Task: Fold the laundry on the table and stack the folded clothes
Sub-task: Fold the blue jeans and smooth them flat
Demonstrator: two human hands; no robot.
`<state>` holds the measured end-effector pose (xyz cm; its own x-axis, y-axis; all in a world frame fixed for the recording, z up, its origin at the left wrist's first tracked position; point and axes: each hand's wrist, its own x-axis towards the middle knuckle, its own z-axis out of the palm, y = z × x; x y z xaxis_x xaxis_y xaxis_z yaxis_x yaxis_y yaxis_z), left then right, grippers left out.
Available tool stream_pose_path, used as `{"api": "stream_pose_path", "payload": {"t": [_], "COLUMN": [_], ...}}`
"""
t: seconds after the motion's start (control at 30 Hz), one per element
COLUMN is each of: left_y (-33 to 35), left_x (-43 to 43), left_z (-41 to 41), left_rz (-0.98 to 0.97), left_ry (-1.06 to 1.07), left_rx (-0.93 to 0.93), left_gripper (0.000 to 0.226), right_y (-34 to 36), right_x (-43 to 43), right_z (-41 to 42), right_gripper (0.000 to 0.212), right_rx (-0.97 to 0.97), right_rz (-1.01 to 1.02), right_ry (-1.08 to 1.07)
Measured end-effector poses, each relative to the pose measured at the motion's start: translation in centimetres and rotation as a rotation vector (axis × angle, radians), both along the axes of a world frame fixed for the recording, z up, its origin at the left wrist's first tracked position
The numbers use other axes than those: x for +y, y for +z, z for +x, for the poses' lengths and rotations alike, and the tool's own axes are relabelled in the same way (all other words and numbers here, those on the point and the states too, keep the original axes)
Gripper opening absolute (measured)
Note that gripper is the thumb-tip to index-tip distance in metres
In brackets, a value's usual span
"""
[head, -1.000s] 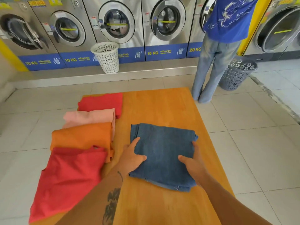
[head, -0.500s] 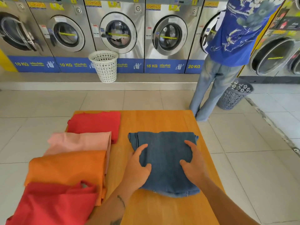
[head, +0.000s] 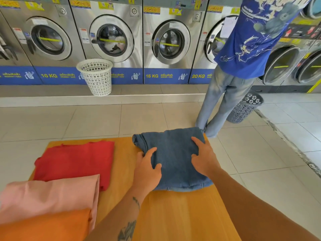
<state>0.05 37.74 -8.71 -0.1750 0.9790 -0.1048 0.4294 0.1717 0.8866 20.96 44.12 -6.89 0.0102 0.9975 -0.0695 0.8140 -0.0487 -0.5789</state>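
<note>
A folded blue denim garment (head: 175, 153) lies at the far end of the orange wooden table (head: 182, 214), its far edge at the table's far edge. My left hand (head: 147, 169) grips its near left side, thumb and forefinger on top. On its right side is my right hand (head: 204, 157), fingers spread over the cloth. Along the table's left side lie a folded red garment (head: 74, 160), a pink one (head: 48, 195) nearer me, and an orange one (head: 45, 226) at the bottom edge, each overlapping the one behind.
A row of steel washing machines (head: 111, 39) lines the far wall. A white basket (head: 95, 76) stands on the step before them. A person in a blue shirt (head: 251, 37) stands just past the table's far right corner, beside a grey basket (head: 246, 106).
Both hands have slid the denim garment away from me to the table's far end. The view has tilted up, so the near red garment has dropped out of sight.
</note>
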Motion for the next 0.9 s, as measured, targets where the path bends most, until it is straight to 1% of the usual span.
{"api": "stream_pose_path", "payload": {"t": [0.07,0.13,0.3,0.4,0.47,0.63,0.73,0.8,0.87,0.9], "left_y": [-1.3,-2.3,-3.3,-3.1,-2.9,-2.8,-2.7,-2.4,-1.7,-1.3], "left_x": [1.0,1.6,1.7,1.8,1.7,1.4,1.6,1.3,0.8,0.4], "left_z": [-0.1,-0.2,0.5,1.0,1.7,3.3,2.8,2.2,1.5,1.1], "left_rz": [-0.077,-0.126,-0.125,-0.128,-0.123,-0.131,-0.147,-0.156,-0.154,-0.152], "left_ry": [-0.001,0.026,0.083,0.061,0.038,0.02,-0.002,-0.017,-0.036,-0.047], "left_rx": [-0.012,-0.031,0.047,0.095,0.082,0.014,0.024,0.037,0.09,0.127], "left_gripper": [0.056,0.057,0.059,0.061,0.062,0.063,0.061,0.059,0.058,0.057], "right_y": [-1.6,-2.9,-3.7,-3.6,-3.5,-2.7,-2.5,-2.6,-2.5,-2.4], "right_x": [0.3,0.5,2.0,1.9,1.9,2.1,0.4,-1.9,-4.5,-5.7], "right_z": [0.1,0.4,1.7,2.2,2.8,5.1,5.1,5.0,4.8,4.7], "right_gripper": [0.069,0.068,0.07,0.07,0.071,0.072,0.078,0.076,0.07,0.067], "right_rx": [-0.028,-0.01,0.108,0.096,0.057,-0.141,-0.184,-0.268,-0.371,-0.389], "right_rz": [-0.046,-0.08,-0.169,-0.18,-0.178,-0.229,-0.283,-0.235,-0.115,-0.069], "right_ry": [-0.027,-0.064,-0.088,-0.079,-0.08,-0.028,-0.034,-0.063,-0.06,-0.044]}}
